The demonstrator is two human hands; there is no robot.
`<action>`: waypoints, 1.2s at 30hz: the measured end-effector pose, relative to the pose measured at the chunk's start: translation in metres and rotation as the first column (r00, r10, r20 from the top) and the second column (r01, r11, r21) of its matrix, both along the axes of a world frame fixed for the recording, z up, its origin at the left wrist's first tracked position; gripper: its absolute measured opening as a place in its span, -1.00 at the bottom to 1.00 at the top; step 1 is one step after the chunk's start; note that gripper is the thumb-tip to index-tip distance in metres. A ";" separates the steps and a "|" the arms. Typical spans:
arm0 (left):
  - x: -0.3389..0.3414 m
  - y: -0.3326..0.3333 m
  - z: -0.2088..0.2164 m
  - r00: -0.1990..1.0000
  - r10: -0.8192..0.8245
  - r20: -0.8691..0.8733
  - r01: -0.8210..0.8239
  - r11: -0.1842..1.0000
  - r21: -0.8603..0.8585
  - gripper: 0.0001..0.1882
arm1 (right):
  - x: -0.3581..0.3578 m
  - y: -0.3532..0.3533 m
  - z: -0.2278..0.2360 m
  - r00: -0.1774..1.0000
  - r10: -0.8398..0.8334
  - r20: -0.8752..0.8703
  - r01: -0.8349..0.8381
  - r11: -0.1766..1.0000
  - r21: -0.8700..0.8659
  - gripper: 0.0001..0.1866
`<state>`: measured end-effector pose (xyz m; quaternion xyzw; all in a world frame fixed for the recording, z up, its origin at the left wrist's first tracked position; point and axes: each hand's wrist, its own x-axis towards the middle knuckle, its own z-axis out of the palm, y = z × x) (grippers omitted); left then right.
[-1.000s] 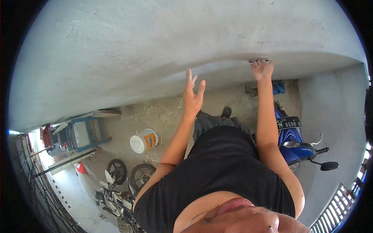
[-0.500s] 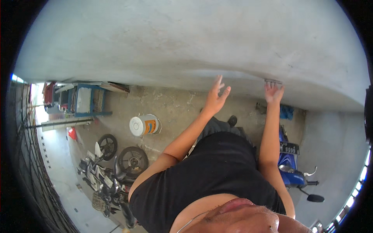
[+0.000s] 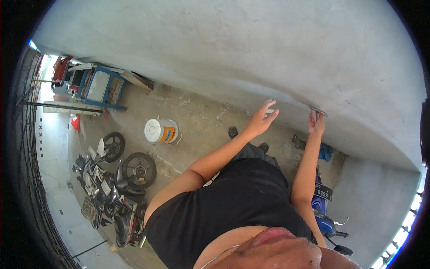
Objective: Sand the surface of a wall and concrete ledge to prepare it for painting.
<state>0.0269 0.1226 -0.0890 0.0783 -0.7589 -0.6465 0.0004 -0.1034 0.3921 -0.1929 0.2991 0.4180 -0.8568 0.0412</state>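
My right hand (image 3: 316, 124) is raised to the pale grey wall (image 3: 251, 49). Its fingers are closed on a thin, flat, dark-edged piece (image 3: 320, 111), which lies edge-on along the wall surface; its exact kind cannot be made out. To the left, my left hand (image 3: 262, 122) hovers close to the same wall, holding nothing, with its fingers loosely spread. Whether its fingertips touch the wall is hard to tell.
Behind my left arm a lidded white bucket (image 3: 154, 131) with an orange label stands on the concrete floor (image 3: 197, 112). Parked motorcycles (image 3: 105, 188) fill the lower left. A blue motorcycle (image 3: 323, 222) stands beyond my right arm. A blue-framed cabinet (image 3: 103, 87) is far left.
My view has tilted, so the wall now slants down to the right. My right hand and the flat piece have shifted slightly along the wall. My left hand remains spread near it.
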 end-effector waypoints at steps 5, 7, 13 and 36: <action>0.003 -0.005 0.003 0.999 -0.005 0.040 0.005 1.000 0.013 -0.39 | -0.007 0.009 -0.012 0.998 0.058 -0.014 -0.058 0.998 0.035 -0.48; 0.004 -0.009 0.004 0.998 -0.001 0.066 0.000 1.000 0.016 -0.40 | -0.008 0.008 -0.012 1.000 0.004 0.015 -0.005 0.997 0.074 -0.48; 0.009 -0.024 0.001 0.985 0.015 0.172 -0.021 0.999 0.035 -0.33 | 0.012 -0.037 0.001 0.996 0.088 -0.009 -0.088 0.996 0.016 -0.52; 0.040 -0.227 0.001 0.792 0.604 0.085 -0.592 0.728 0.346 -0.77 | 0.075 -0.265 0.107 0.410 0.909 -0.074 -0.759 0.385 0.526 -0.81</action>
